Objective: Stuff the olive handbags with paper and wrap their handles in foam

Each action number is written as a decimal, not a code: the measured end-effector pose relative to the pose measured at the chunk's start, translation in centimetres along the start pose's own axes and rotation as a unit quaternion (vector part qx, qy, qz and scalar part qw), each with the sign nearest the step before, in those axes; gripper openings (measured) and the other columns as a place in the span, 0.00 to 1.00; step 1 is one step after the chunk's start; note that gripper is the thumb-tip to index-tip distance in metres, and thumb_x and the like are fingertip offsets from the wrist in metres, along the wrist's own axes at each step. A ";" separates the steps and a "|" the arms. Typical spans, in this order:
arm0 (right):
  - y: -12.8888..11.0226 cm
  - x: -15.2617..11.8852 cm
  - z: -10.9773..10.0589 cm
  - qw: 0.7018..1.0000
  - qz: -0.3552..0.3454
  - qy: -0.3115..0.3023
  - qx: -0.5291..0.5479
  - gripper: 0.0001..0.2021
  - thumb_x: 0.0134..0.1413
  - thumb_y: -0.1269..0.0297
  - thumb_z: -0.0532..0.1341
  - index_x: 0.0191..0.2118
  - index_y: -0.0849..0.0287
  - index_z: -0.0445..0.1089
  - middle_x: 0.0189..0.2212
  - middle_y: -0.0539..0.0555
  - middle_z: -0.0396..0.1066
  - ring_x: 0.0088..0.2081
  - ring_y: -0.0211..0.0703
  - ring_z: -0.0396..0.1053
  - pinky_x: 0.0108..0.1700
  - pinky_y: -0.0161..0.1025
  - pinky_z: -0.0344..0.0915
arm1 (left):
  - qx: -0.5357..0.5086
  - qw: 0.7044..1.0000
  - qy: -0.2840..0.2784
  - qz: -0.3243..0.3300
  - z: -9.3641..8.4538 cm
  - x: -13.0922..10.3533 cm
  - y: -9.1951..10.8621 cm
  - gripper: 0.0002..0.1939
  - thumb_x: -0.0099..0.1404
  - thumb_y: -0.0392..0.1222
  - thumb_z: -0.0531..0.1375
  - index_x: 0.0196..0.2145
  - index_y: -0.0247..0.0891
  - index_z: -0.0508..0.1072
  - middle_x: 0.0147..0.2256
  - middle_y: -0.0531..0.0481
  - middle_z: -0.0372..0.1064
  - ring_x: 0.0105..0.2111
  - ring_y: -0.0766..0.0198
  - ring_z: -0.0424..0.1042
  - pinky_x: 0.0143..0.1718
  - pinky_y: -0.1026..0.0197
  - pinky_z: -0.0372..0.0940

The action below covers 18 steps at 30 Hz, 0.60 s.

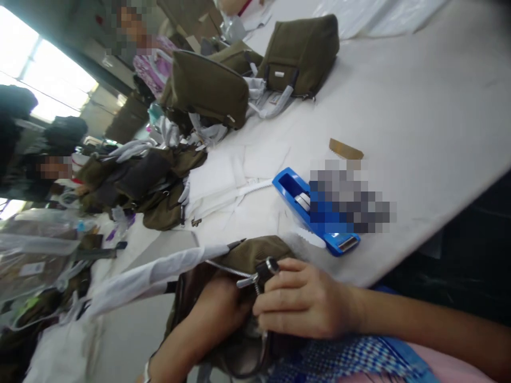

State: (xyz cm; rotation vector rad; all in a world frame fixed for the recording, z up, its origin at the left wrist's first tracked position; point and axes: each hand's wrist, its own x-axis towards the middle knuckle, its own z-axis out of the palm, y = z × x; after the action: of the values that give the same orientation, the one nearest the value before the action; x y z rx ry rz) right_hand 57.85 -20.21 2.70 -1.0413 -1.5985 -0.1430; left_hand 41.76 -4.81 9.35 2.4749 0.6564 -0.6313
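Observation:
An olive-green handbag (263,246) with an unzipped top is close in front of me, tilted at the table's edge. My left hand (221,306) reaches into its opening, its fingers hidden inside. On the bag's rim, beside the metal zipper (247,281) and a dark tab with a ring (268,267), my right hand (305,300) is closed with bent fingers. A handle wrapped in white paper (151,276) stretches from the bag to the left. Just beyond my right hand lies a blue tape dispenser (288,183).
Finished-looking olive bags (303,53) stand at the back of the white table (431,106). White sheets (215,181) lie mid-table near a brown strip (345,149). More bags (147,181) pile up at left. Another person (154,66) is behind them.

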 end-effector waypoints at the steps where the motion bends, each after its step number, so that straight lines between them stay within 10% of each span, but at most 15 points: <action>1: -0.1 0.0 -0.5 1.000 0.013 -0.011 0.004 0.11 0.71 0.69 0.57 0.41 0.58 0.78 0.45 0.46 0.81 0.43 0.35 0.73 0.54 0.40 0.61 | 0.024 1.000 0.003 0.005 -0.1 -0.6 -0.1 0.19 0.65 0.44 0.62 0.54 0.44 0.77 0.52 0.42 0.76 0.52 0.46 0.74 0.57 0.47 0.67; 6: -1.5 0.5 -0.1 0.999 0.012 -0.051 -0.004 0.12 0.72 0.70 0.55 0.44 0.59 0.76 0.44 0.49 0.81 0.44 0.36 0.73 0.56 0.41 0.60 | -0.018 0.998 -0.029 0.047 2.1 -2.8 -1.5 0.38 0.66 0.47 0.63 0.70 0.42 0.58 0.67 0.39 0.60 0.64 0.45 0.64 0.67 0.43 0.55; 10: -1.5 1.4 0.3 0.995 0.014 -0.094 -0.041 0.11 0.70 0.70 0.56 0.45 0.58 0.76 0.44 0.52 0.80 0.45 0.39 0.73 0.50 0.42 0.66 | -0.077 0.994 0.017 0.072 0.2 -4.5 -1.4 0.27 0.67 0.46 0.64 0.63 0.46 0.70 0.61 0.45 0.69 0.62 0.48 0.67 0.65 0.49 0.60; 14: 1.1 3.6 -0.8 0.993 0.005 -0.092 -0.080 0.12 0.67 0.74 0.57 0.48 0.56 0.76 0.45 0.55 0.78 0.47 0.43 0.75 0.56 0.43 0.69 | -0.143 0.946 0.292 0.010 -3.3 -10.7 -2.5 0.16 0.71 0.47 0.60 0.54 0.46 0.77 0.50 0.50 0.79 0.50 0.56 0.77 0.55 0.57 0.69; 18: 2.2 6.1 -1.9 0.990 0.017 -0.054 -0.131 0.12 0.69 0.66 0.57 0.49 0.53 0.77 0.48 0.57 0.78 0.49 0.45 0.76 0.58 0.40 0.68 | -0.142 0.805 0.551 -0.168 -0.1 -16.5 -8.6 0.18 0.69 0.52 0.60 0.52 0.40 0.76 0.47 0.46 0.79 0.46 0.57 0.78 0.51 0.56 0.72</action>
State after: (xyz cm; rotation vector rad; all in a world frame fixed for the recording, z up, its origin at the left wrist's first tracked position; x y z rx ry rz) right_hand 61.13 -16.77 7.46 -1.2956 -1.6902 -0.2833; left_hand 24.19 -3.52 15.45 2.2395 1.4791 0.8765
